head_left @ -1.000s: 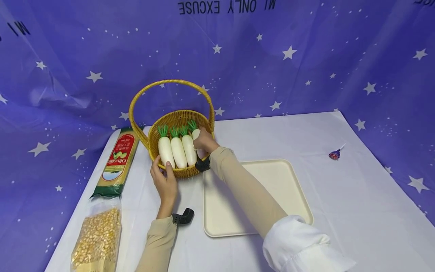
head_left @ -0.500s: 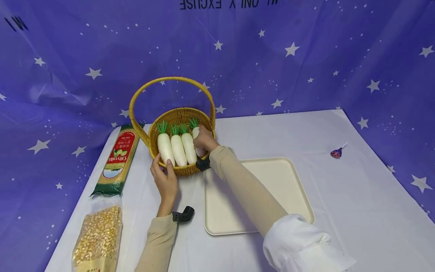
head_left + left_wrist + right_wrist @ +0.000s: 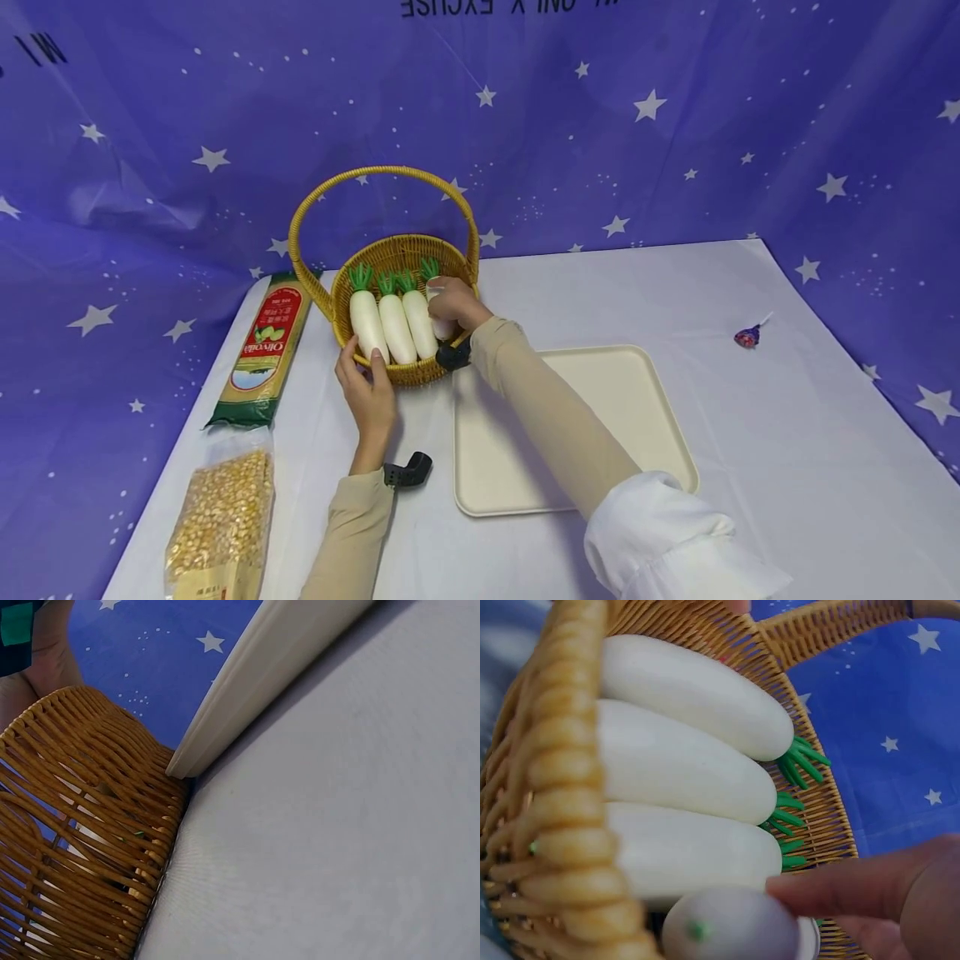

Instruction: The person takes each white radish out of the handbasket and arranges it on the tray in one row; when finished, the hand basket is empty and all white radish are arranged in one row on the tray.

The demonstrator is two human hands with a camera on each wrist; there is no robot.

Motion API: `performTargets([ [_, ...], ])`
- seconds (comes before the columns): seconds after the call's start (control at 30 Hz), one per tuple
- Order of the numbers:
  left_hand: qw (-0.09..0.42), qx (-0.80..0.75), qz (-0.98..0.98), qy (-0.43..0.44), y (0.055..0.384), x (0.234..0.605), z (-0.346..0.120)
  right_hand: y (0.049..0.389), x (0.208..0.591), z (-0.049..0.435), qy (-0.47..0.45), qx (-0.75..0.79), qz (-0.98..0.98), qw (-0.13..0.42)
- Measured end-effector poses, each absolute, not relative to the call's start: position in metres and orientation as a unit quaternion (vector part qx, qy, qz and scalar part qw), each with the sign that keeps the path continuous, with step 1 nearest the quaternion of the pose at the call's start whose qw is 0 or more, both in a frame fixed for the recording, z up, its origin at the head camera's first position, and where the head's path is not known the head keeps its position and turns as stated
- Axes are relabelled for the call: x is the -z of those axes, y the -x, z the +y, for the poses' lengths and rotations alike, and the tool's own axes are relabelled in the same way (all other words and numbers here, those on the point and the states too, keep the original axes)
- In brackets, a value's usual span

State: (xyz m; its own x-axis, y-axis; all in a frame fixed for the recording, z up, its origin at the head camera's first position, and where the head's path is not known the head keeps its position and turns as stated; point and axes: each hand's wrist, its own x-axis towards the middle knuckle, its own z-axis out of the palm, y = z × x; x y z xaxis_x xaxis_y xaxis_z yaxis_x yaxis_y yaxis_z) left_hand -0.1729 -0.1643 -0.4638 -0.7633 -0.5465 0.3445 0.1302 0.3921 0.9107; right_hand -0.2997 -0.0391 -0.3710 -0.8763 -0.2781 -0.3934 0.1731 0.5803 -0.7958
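A yellow-brown wicker basket (image 3: 405,246) with a tall handle holds several white radishes with green leaf tufts. Three lie side by side, such as the leftmost radish (image 3: 367,323). My right hand (image 3: 459,304) reaches in at the basket's right side and grips the rightmost radish (image 3: 731,926), whose rounded end faces the right wrist camera. Its fingers cover much of that radish in the head view. At the basket's front left, my left hand (image 3: 371,404) holds the rim with thumb and fingers. Only the woven wall shows close up in the left wrist view, not the left hand.
A beige tray (image 3: 480,492) lies right of the basket, partly under my right forearm. To the left are a pasta packet (image 3: 262,350) and a bag of corn kernels (image 3: 221,517). A wrapped lollipop (image 3: 747,336) lies far right. A starry blue curtain (image 3: 562,167) hangs behind.
The head view has shifted slightly. My right hand's fingers have moved a little on the rightmost radish, which stays in the basket. My left hand keeps its place at the rim.
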Motion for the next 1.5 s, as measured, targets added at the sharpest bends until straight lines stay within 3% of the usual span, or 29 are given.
performTargets([
  [0.4, 0.318, 0.542, -0.765, -0.139, 0.17, 0.464, -0.166, 0.301, 0.37, -0.029, 0.045, 0.56, 0.757, 0.335],
  [0.57, 0.318, 0.543, -0.764, -0.14, 0.17, 0.466, -0.167, 0.3, 0.373, -0.024, 0.067, 0.594, 0.723, 0.346],
  [0.87, 0.319, 0.547, -0.762, -0.138, 0.17, 0.465, -0.167, 0.289, 0.375, 0.011, 0.19, 0.675, 0.626, 0.342],
  [1.17, 0.323, 0.543, -0.764, -0.13, 0.173, 0.465, -0.162, 0.22, 0.375, 0.056, 0.221, 0.677, 0.639, 0.292],
  [1.5, 0.32, 0.538, -0.769, -0.128, 0.174, 0.465, -0.165, 0.119, 0.423, 0.078, 0.254, 0.657, 0.659, 0.264],
])
